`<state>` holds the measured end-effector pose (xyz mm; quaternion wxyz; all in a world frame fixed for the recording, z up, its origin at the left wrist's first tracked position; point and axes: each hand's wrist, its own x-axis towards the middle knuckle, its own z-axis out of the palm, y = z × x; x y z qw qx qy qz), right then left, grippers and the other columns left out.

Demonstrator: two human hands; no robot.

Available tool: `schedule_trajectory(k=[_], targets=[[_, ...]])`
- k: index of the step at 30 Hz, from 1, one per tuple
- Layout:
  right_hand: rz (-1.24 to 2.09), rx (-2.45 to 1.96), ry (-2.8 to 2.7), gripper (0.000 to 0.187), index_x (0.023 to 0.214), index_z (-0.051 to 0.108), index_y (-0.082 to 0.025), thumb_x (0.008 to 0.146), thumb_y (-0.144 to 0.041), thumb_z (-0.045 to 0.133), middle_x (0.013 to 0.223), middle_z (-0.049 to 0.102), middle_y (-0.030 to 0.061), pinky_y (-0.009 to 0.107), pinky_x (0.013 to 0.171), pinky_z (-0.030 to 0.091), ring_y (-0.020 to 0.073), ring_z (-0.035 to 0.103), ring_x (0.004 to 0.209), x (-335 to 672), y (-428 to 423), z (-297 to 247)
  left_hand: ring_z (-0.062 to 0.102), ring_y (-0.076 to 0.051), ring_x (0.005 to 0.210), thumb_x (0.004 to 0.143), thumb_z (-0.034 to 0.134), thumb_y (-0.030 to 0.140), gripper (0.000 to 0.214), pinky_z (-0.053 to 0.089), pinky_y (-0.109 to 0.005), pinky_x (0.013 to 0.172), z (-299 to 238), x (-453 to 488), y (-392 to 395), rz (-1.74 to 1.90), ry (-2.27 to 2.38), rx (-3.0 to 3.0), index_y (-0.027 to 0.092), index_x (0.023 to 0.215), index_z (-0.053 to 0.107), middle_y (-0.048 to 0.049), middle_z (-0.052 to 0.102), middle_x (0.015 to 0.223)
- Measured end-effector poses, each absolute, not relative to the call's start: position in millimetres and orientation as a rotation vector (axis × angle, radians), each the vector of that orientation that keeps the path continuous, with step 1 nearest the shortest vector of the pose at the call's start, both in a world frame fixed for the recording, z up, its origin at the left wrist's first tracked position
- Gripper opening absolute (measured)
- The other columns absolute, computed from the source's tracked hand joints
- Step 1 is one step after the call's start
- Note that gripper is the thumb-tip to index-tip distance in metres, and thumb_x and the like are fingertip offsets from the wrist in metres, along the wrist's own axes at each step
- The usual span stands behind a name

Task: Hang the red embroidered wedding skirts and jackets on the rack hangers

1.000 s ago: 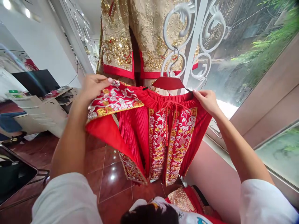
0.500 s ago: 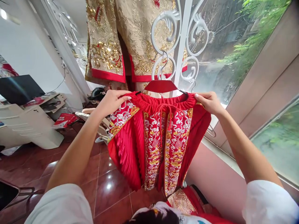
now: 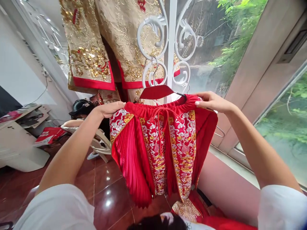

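Note:
A red pleated skirt (image 3: 136, 153) with silver and gold embroidered panels hangs in front of me, its gathered waistband tied with a thin red cord (image 3: 165, 111). A hanger (image 3: 157, 92) with a red body and metal hook rises from the waist opening, hooked on the white scrollwork. My left hand (image 3: 109, 109) is closed on the waistband's left end. At the opposite end, my right hand (image 3: 212, 101) grips the waistband, thumb in front and fingers partly hidden behind. The waistband is stretched wide between both hands.
Behind hangs a beige, gold-sequined garment (image 3: 112, 38) with red trim beside the white scrollwork rack (image 3: 171, 48). A window (image 3: 216, 48) is at right. At left are a cream chair (image 3: 100, 143) and a desk (image 3: 21, 140). Patterned red fabric (image 3: 187, 209) lies below.
The view has turned rightward, so the background sits further left. The hanger tilts more, and the skirt's right side has swung out a little. Both hands keep hold of the waistband.

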<state>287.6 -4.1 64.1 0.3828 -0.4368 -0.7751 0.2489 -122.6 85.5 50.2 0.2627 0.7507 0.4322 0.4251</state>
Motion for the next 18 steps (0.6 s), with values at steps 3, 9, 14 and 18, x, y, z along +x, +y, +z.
schedule_trajectory(k=[3, 9, 14, 18], targets=[[0.639, -1.119, -1.940, 0.048, 0.110, 0.067, -0.021, 0.073, -0.051, 0.063, 0.088, 0.067, 0.0045, 0.028, 0.064, 0.046, 0.0172, 0.058, 0.073, 288.2, -3.4, 60.3, 0.062, -0.019, 0.079, 0.070, 0.061, 0.065, 0.054, 0.051, -0.035, 0.074, 60.3, -127.3, 59.1, 0.747, 1.146, 2.150, 0.016, 0.090, 0.067, -0.0042, 0.070, 0.084], [0.092, -1.154, -1.864, 0.039, 0.100, 0.072, -0.018, 0.080, -0.047, 0.054, 0.083, 0.066, 0.0060, 0.032, 0.070, 0.045, 0.0196, 0.057, 0.075, 278.1, 2.9, 45.4, 0.060, -0.022, 0.080, 0.083, 0.047, 0.056, 0.047, 0.044, -0.031, 0.076, 42.2, -115.5, 21.5, 1.055, 1.441, 2.577, 0.019, 0.104, 0.065, -0.0047, 0.069, 0.092], [-0.340, -1.117, -1.717, 0.028, 0.089, 0.072, -0.022, 0.087, -0.037, 0.048, 0.080, 0.063, 0.0060, 0.033, 0.073, 0.045, 0.0191, 0.057, 0.079, 264.2, 1.4, 28.6, 0.053, -0.016, 0.064, 0.067, 0.058, 0.072, 0.058, 0.044, -0.026, 0.063, 33.6, -122.4, 49.6, 1.115, 1.129, 2.173, 0.017, 0.084, 0.068, -0.0016, 0.066, 0.071], [-0.602, -1.152, -1.752, 0.033, 0.093, 0.069, -0.020, 0.093, -0.034, 0.039, 0.082, 0.065, 0.0080, 0.035, 0.075, 0.046, 0.0208, 0.057, 0.083, 260.4, -2.7, 24.1, 0.047, -0.012, 0.050, 0.041, 0.070, 0.077, 0.066, 0.043, -0.027, 0.053, 37.6, -130.5, 72.9, 0.911, 1.090, 1.768, 0.015, 0.062, 0.061, -0.0003, 0.057, 0.050]])
